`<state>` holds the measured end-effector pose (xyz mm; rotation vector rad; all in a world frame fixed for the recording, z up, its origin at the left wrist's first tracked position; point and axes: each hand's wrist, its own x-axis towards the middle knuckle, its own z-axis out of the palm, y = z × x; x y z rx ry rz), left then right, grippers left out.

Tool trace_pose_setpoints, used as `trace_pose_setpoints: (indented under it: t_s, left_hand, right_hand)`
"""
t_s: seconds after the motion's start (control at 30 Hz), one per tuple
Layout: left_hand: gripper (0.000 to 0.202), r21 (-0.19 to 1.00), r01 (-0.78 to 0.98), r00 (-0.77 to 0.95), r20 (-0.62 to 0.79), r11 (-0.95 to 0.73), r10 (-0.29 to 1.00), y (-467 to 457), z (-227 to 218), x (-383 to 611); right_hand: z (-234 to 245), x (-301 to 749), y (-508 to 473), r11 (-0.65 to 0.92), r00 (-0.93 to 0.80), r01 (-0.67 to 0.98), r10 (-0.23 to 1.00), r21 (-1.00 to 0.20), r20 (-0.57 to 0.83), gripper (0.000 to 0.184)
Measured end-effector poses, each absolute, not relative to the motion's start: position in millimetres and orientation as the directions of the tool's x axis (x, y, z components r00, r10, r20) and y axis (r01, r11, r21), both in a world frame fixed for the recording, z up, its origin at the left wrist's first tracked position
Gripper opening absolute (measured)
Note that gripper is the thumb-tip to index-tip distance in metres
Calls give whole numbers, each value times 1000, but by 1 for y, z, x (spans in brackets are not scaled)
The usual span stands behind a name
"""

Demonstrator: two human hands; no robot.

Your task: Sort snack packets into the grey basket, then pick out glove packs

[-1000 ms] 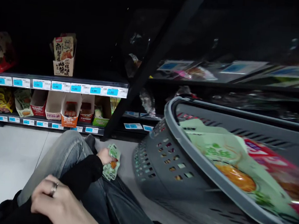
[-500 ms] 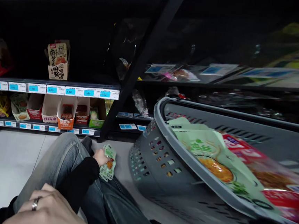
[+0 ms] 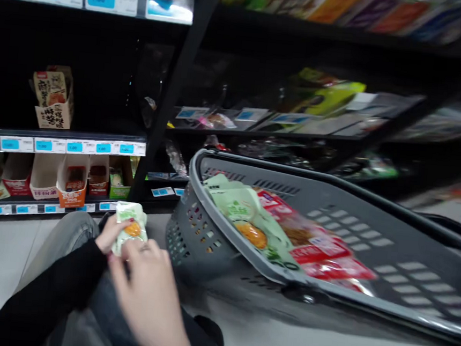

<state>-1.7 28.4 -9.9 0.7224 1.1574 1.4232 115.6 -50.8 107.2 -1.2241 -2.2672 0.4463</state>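
Observation:
Low in front of me, my left hand (image 3: pixel 113 232) grips light green food packets (image 3: pixel 136 216) with a round orange food picture, the thumb lying across the front. How many packets are in the hand I cannot tell. Reaching in from below, my right hand (image 3: pixel 146 281), a ring on one finger, has its fingertips at the packets' lower edge, thumb apart from the fingers. To the right stands a grey shopping basket (image 3: pixel 216 242). Inside it lie larger green packets (image 3: pixel 246 217) and red packets (image 3: pixel 320 251).
A shelf (image 3: pixel 95 148) with price tags runs ahead, with small open display boxes (image 3: pixel 74 186) on its lowest level and a beige box (image 3: pixel 55 101) above. Another dark shelf (image 3: pixel 318 132) with bagged goods rises behind the basket. My bent knee (image 3: pixel 80 227) is near the shelf front.
My view has swung right, so shelf and basket sit further left. The left hand has raised the green packets. My right hand has come forward from near my body to them.

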Motion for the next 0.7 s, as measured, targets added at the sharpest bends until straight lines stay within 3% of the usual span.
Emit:
trace_pose_setpoints:
  t_s: [0.1,0.17,0.27,0.5,0.7]
  left_hand:
    - [28,904,-421,-175,-154,68,972,25,-1,-12]
    - [33,900,-432,-152,-138,60,979,19,7,-17]
    - [32,932,-360,-132,-97,43,986,10,12,-15]
    - [29,949,-287,-10,-140,132,990,6,-6,1]
    - [28,964,-240,-6,-123,118,992,7,-12,1]
  right_hand:
    - [88,161,-20,227,-124,674,973,-704,194,23]
    - [68,175,-14,128,-55,559,992,-820,117,26]
    - [43,168,-14,74,-93,386,995,-920,41,27]
    - [13,148,-2,-23,-110,190,993,-982,-45,28]
    - [3,159,6,-34,-186,169,980,-985,-66,26]
